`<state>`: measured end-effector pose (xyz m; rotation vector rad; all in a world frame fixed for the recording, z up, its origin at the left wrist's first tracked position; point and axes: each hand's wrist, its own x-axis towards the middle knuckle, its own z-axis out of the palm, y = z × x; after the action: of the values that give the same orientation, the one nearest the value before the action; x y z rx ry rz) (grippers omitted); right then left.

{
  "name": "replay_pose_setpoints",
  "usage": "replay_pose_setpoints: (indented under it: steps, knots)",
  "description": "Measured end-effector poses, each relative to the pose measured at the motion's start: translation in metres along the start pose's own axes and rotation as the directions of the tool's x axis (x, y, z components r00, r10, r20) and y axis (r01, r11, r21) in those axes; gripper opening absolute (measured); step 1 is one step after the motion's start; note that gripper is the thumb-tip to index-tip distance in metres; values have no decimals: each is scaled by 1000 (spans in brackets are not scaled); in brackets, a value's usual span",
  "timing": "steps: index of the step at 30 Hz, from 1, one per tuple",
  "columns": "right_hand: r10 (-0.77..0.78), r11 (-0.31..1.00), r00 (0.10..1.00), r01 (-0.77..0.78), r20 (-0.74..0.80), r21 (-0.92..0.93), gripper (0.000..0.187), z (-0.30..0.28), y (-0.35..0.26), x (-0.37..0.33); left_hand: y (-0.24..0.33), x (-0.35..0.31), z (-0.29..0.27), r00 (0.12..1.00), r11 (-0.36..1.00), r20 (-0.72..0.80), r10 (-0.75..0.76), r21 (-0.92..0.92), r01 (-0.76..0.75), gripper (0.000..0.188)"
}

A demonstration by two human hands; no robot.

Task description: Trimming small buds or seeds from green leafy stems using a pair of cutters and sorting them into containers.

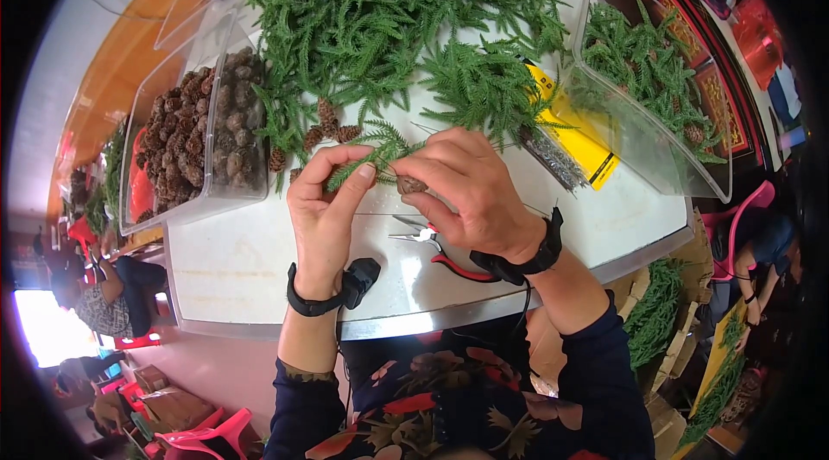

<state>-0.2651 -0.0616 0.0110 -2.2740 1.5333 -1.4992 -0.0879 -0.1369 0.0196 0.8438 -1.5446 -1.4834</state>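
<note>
Smooth white tabletop lies beneath; the left hand pinches a feathery green sprig, the right hand a rough brown cone, partly hidden.

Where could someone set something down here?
The table shows bare patches front-left, between the pinecone bin and left hand, and front-right, between the right wristband and sprig bin. Crowded: the far side, under green sprigs; the middle, around pliers.

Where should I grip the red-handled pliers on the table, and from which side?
Probably best by the lower red handle of the pliers, coming from the near side: they lie on the white table with jaws pointing left, that handle is nearest the person, and the right hand appears on their far side.
</note>
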Motion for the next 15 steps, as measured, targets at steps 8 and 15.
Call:
replay_pose_setpoints:
  steps: [8, 15]
  knots:
    - [67, 996, 998, -68, -17, -55, 30, 4, 0, -3, 1, -1, 5, 999, 999, -23, -34, -29, 33, 18]
    - [97, 995, 995, -97, -5, 18, 29, 4, 0, -3, -1, -1, 5, 997, 998, -39, -63, 29, 64, 19]
